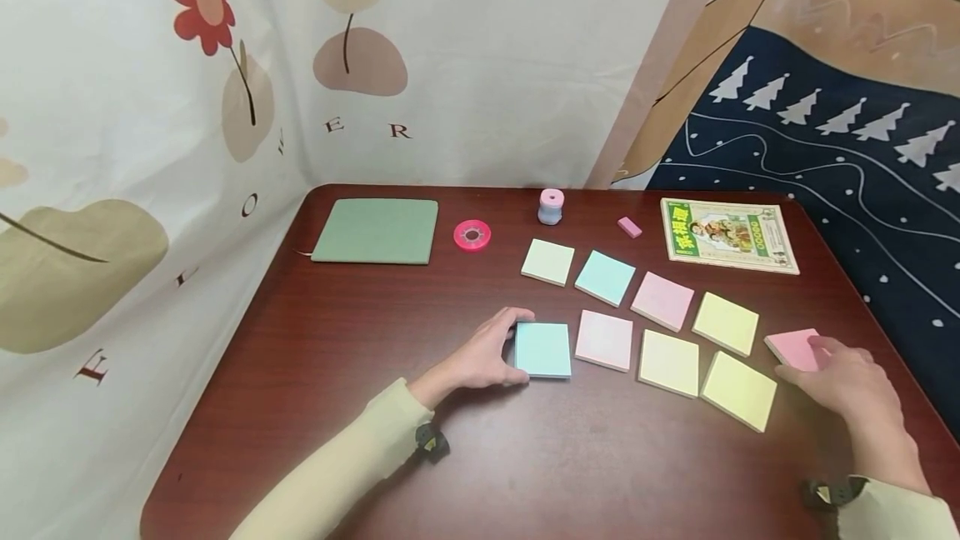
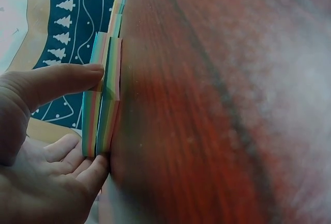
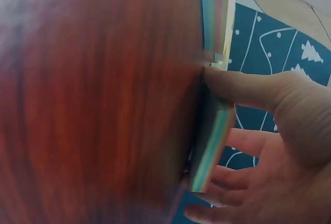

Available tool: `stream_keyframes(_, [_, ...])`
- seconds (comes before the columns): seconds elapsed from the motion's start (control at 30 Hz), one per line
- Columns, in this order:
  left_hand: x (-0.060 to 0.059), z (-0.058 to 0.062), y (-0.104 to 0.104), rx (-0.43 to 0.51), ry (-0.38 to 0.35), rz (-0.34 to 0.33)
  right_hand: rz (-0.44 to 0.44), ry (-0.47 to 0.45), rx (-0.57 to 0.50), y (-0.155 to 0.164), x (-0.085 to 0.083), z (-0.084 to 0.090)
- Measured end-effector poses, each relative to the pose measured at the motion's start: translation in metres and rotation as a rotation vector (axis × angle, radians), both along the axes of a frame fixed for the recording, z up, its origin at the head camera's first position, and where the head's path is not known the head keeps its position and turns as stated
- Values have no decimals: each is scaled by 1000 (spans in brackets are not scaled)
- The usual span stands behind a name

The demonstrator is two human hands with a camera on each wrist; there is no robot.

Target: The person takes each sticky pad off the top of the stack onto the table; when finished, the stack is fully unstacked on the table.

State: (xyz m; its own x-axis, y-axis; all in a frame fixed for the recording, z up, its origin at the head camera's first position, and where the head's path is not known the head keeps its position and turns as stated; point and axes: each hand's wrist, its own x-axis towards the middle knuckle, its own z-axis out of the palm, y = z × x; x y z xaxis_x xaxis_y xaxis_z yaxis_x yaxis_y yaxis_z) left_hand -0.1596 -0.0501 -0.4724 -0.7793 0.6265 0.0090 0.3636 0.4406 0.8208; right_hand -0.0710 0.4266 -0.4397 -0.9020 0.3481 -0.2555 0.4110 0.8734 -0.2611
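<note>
My left hand (image 1: 489, 354) holds a light blue sticky note pad (image 1: 543, 350) at the near end of the front row, thumb on one side and fingers on the other. In the left wrist view, its layered coloured edges (image 2: 90, 125) show between thumb and fingers. At the right, my right hand (image 1: 858, 382) grips a pink sticky note pad (image 1: 791, 348). The right wrist view shows this pad (image 3: 214, 146) tilted, its dark underside turned toward the table. Between the hands lie a pale pink pad (image 1: 603, 340) and two yellow pads, one nearer the right hand (image 1: 738, 390).
Behind is a row of pale green (image 1: 548, 262), light blue (image 1: 604, 277), pink (image 1: 662, 301) and yellow (image 1: 725, 323) pads. Farther back lie a green flat case (image 1: 375, 230), pink ring (image 1: 472, 223), pink-topped spool (image 1: 551, 211), small pink block (image 1: 629, 227) and illustrated booklet (image 1: 730, 235).
</note>
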Motion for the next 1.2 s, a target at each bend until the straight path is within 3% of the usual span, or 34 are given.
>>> stream_keyframes(0.17, [0, 0, 0, -7, 19, -8, 8, -53, -5, -4, 1, 6])
stream_keyframes(0.23, [0, 0, -1, -9, 24, -11, 10, -28, -1, -9, 2, 11])
stream_keyframes(0.33, [0, 0, -1, -5, 25, -9, 53, 88, -2, -24, 1, 18])
stream_keyframes(0.4, [0, 0, -2, -6, 22, -7, 138, 193, -17, -41, -2, 21])
stream_keyframes(0.5, [0, 0, -2, -10, 20, -4, 340, 329, -60, -78, -9, 23])
stream_keyframes(0.6, [-1, 0, -2, -16, 24, -7, 565, 394, -142, -123, -16, 21])
stream_keyframes(0.7, [-1, 1, -1, -21, 26, -8, 767, 391, -202, -171, -19, 17])
stream_keyframes(0.8, [-1, 1, -2, -26, 22, -10, 921, 399, -197, -209, -25, 9])
stream_keyframes(0.97, [-1, 0, -2, -34, 32, -25, 1026, 353, -129, -245, -38, -2])
stream_keyframes(1.2, [-2, -1, -3, -56, 56, -32, 1046, 328, -81, -260, -55, -8])
